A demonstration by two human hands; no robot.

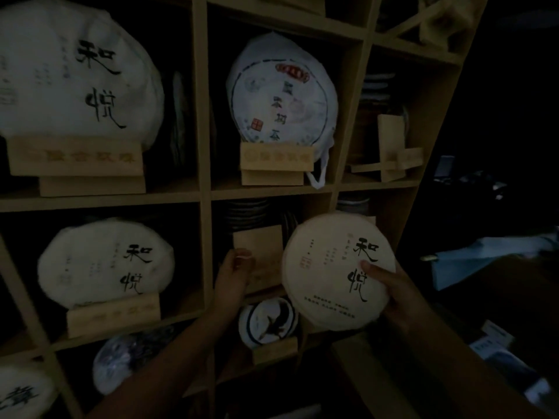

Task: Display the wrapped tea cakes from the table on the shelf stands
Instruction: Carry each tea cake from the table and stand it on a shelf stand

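Observation:
My right hand (390,290) grips a round wrapped tea cake (326,273) with black calligraphy, held upright in front of the middle-row compartment at centre right. My left hand (234,273) reaches into that same compartment, fingers curled on the edge of an empty wooden stand (260,252). Other wrapped tea cakes rest on stands: a large one at top left (72,74), one with a red seal at top centre (282,92), and one at middle left (106,264).
The wooden shelf (201,116) is a grid of compartments. An empty stand (393,149) sits at upper right. Lower compartments hold a crane-printed tea cake (269,323) and a dark patterned one (127,358). A dim table with papers (484,261) lies to the right.

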